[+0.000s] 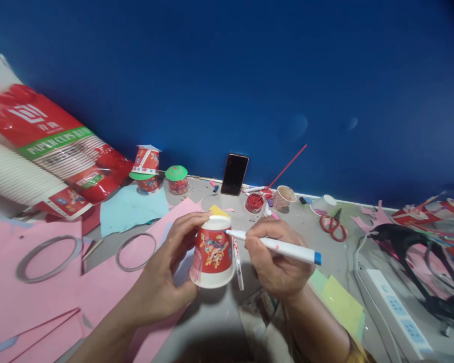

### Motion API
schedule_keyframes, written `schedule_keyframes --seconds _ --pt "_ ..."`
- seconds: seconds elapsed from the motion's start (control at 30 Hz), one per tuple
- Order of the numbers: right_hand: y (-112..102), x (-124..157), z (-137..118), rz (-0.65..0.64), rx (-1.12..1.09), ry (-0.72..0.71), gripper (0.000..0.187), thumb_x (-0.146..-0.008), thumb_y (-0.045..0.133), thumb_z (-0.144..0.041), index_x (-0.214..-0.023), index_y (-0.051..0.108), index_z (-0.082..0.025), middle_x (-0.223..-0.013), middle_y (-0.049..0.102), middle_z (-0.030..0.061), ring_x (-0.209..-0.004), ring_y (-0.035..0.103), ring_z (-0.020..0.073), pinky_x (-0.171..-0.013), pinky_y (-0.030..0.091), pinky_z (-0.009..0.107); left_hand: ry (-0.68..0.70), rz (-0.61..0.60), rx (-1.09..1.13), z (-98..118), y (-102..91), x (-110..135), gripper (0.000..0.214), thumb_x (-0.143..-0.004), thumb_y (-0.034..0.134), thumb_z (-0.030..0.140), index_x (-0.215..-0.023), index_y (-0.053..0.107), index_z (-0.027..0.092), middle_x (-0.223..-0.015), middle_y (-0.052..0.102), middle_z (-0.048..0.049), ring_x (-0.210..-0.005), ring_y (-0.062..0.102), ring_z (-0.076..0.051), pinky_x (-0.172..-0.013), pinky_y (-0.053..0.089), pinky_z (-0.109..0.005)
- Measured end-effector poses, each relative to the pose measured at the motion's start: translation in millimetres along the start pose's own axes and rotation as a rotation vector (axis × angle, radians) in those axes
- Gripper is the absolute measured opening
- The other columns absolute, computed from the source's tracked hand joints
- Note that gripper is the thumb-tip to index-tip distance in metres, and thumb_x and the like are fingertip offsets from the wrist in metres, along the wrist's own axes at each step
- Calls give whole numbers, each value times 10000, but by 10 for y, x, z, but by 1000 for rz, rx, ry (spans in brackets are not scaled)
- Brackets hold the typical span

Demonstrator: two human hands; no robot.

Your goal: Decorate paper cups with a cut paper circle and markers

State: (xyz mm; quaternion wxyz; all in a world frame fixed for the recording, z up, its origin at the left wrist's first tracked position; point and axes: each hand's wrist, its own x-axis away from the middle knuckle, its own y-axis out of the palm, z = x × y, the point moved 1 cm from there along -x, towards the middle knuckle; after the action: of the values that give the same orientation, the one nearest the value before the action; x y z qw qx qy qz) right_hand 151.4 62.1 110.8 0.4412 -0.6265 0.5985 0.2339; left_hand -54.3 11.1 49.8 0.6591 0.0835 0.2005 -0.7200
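My left hand (166, 269) grips a red and white paper cup (214, 252) from its left side, fingers over the upper end and thumb near the lower rim. The cup is upside down, its narrow base up, with a printed cartoon figure facing me. Pinched in my right hand (278, 257) is a white marker pen (283, 248) with a blue end. Its tip meets the cup's red band just under the base, or comes very close to it. Behind the cup, on the right, a second white marker (238, 264) lies on the table.
Pink paper sheets (109, 297) and tape rings (136, 252) cover the left, below a paper cup bag (56, 141). Decorated cups (177, 179) and a phone (234, 174) stand along the wall. Scissors (333, 226), a power strip (399, 312) and a black strap (404, 252) are on the right.
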Motion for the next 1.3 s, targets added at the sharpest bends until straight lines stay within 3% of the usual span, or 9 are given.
schedule_keyframes --seconds 0.77,1.03,1.3 --pt "-3 -9 -78 -63 -25 -7 155 -909 604 -84 -819 642 -203 -656 686 -15 -552 647 119 -540 493 238 11 23 13 22 -31 -3 771 -872 695 93 -1544 480 402 -1642 405 -70 -1559 438 -327 -1267 460 -452" --pt "-3 1 -48 -1 16 -33 145 -901 611 -86 -845 661 -210 -650 687 -9 -531 640 142 -523 516 269 80 46 -241 33 -26 -24 813 -859 646 46 -1560 414 385 -1570 428 -97 -1544 406 -332 -1247 486 -514" --pt "36 35 -85 -119 113 -114 142 -977 599 -135 -887 677 -213 -697 748 1 -592 712 147 -585 564 259 173 14 -427 80 7 -26 840 -817 592 -4 -1559 396 336 -1521 476 -107 -1478 462 -317 -1250 455 -556"
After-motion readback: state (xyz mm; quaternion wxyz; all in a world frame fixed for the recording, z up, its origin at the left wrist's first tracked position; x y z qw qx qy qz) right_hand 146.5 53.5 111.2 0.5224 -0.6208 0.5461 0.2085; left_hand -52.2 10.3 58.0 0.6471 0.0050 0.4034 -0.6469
